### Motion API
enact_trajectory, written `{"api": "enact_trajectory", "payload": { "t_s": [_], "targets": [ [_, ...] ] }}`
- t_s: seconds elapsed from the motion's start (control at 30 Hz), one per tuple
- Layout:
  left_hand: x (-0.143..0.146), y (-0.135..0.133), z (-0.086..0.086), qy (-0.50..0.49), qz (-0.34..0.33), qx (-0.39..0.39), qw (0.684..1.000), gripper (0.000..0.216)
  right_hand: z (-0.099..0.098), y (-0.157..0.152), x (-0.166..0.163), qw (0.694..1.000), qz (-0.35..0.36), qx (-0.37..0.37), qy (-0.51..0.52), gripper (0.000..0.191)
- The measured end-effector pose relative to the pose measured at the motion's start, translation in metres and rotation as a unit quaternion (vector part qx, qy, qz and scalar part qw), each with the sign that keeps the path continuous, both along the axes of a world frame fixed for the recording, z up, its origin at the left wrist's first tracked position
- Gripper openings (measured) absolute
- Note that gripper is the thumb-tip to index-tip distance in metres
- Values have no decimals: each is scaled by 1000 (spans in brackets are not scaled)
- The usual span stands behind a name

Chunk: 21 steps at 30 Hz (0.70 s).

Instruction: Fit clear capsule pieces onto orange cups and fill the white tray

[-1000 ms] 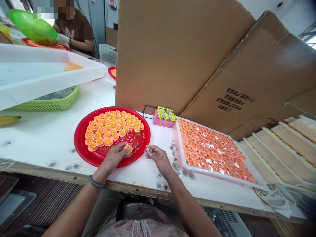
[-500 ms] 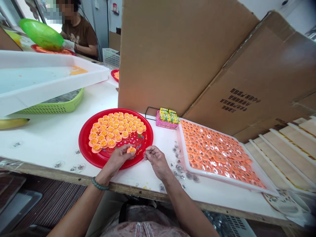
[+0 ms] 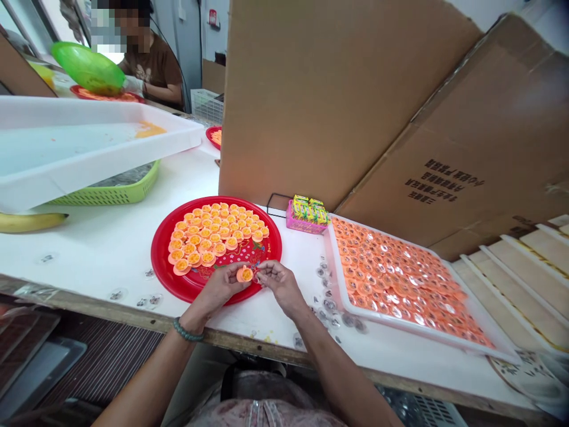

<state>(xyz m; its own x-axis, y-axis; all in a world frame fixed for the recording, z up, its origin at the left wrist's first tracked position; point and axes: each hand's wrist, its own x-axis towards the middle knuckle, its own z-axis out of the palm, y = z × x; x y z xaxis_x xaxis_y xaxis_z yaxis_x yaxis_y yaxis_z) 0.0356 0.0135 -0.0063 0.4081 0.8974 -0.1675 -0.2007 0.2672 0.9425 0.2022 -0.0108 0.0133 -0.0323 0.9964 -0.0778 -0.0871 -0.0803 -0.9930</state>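
head view: left hand pinches an orange cup at six o'clock on the red plate; right hand, pinched shut at the cup's three o'clock, perhaps grips something clear.

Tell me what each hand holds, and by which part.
Left hand pinches an orange cup by its edge, at the fingertips. Right hand is pinched beside it; whether it holds anything cannot be told.

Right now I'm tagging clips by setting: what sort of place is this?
Likely an assembly or packing workshop: a white tray packed with orange pieces, a red plate of more, large cardboard cartons.
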Motion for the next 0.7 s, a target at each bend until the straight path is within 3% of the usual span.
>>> {"api": "enact_trajectory", "payload": {
  "t_s": [0.33,0.7],
  "targets": [
    [0,2,-3,-26,-6,-17,1000,50,5,11,-3,997,39,-49,-36,21],
    [-1,3,-4,-20,-39,16,999,35,6,15,-23,996,-27,-47,-71,17]
  ]
}}
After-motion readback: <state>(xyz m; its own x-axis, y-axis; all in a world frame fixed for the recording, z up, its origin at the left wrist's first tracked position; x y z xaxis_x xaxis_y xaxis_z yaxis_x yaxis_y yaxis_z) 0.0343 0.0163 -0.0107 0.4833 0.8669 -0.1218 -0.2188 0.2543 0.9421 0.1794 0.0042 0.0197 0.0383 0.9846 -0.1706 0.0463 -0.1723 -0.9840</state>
